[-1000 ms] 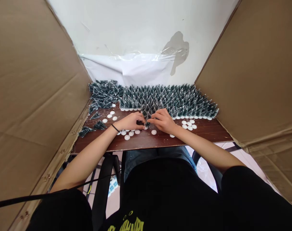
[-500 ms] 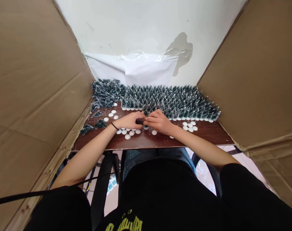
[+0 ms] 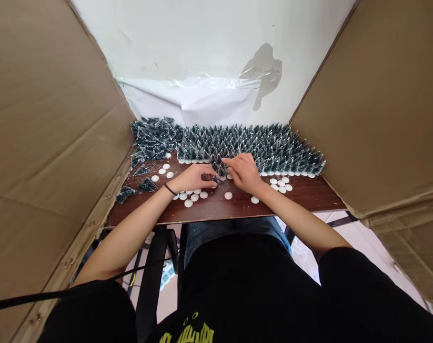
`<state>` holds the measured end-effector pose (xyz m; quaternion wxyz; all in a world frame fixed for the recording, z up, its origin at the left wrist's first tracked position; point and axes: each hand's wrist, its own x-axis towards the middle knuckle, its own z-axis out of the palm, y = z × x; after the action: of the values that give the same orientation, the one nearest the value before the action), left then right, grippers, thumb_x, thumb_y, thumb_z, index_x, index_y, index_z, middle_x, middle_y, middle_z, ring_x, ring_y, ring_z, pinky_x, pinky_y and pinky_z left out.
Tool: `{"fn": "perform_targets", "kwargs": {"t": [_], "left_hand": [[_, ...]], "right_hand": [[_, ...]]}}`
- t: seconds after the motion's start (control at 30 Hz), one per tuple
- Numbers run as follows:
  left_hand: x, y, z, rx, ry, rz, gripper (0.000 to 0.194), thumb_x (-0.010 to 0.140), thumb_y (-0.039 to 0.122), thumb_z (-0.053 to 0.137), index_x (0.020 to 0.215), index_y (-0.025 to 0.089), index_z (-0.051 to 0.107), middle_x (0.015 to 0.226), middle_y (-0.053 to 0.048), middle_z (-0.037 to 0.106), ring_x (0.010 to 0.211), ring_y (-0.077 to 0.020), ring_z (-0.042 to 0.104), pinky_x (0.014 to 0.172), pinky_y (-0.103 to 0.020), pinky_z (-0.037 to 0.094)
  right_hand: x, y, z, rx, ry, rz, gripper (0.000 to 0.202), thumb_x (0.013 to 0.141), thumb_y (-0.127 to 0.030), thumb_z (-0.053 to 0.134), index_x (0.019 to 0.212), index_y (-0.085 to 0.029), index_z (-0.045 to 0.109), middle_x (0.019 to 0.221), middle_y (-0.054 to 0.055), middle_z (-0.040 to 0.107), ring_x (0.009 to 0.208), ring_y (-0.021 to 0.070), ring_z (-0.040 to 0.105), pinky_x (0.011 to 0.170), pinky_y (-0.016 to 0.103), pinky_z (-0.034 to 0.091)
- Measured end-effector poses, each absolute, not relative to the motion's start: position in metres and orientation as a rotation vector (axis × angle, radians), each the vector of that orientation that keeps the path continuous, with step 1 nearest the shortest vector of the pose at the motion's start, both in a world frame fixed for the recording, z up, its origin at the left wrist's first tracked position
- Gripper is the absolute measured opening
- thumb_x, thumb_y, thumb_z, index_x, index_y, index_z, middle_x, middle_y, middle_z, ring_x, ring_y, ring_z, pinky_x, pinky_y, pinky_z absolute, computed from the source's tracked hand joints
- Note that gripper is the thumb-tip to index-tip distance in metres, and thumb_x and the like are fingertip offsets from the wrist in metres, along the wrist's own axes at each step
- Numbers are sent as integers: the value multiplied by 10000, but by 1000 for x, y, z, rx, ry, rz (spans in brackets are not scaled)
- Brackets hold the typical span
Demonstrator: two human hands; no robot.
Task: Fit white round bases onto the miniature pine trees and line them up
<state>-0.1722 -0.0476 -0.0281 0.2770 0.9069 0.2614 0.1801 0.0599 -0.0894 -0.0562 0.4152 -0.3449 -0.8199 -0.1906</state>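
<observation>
My left hand [image 3: 196,177] has thumb and fingers closed on a small snow-tipped miniature pine tree [image 3: 214,179] near the table's middle. To its right, my right hand [image 3: 245,171] reaches over the front row of standing miniature pine trees [image 3: 245,143]. Its index finger is stretched out and its fingertips are at a tree [image 3: 221,169] in that row; I see nothing held between them. The standing trees have round white bases and are packed in rows. Loose white discs [image 3: 195,197] lie in front of my left hand.
A heap of loose miniature trees [image 3: 154,138] lies at the back left, and a few single ones [image 3: 147,185] lie nearer. More white discs [image 3: 281,185] sit at the right. Cardboard walls [image 3: 59,119] close in both sides of the brown table [image 3: 302,202].
My hands have moved apart from where they met. The right one has shifted right and forward to the standing trees, while the left now shows a tree at its fingertips.
</observation>
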Motion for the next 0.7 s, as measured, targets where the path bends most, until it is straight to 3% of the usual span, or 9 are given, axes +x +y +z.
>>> {"fn": "perform_targets", "kwargs": {"t": [0.17, 0.33, 0.53, 0.7], "left_hand": [[-174, -42, -29, 2501, 757, 556, 288, 860, 420, 681, 1004, 186, 769, 942, -44, 708, 698, -121, 599, 680, -251, 475], [-172, -38, -36, 2446, 892, 664, 268, 840, 346, 704, 1050, 182, 734, 871, -18, 700, 713, -129, 621, 715, -255, 494], [-169, -38, -41, 2352, 952, 682, 310, 816, 305, 726, 1091, 179, 658, 757, 12, 672, 699, -141, 639, 687, -258, 499], [-170, -40, -41, 2305, 917, 703, 306, 801, 345, 739, 1027, 185, 608, 762, 16, 677, 716, -146, 655, 695, -267, 517]], "right_hand": [[63, -86, -58, -988, -2001, -326, 316, 1034, -266, 401, 1104, -202, 702, 883, 68, 711, 885, 221, 555, 788, 379, 347], [61, -84, -62, -1015, -2059, -315, 315, 1034, -276, 412, 1065, -209, 718, 938, 68, 730, 908, 217, 552, 814, 382, 334], [60, -85, -61, -1034, -2202, -417, 273, 995, -309, 534, 1202, -229, 692, 1087, 83, 732, 1021, 254, 518, 856, 418, 288], [61, -83, -60, -1053, -2160, -420, 201, 1003, -280, 527, 1023, -224, 719, 946, 48, 763, 983, 237, 524, 874, 423, 258]]}}
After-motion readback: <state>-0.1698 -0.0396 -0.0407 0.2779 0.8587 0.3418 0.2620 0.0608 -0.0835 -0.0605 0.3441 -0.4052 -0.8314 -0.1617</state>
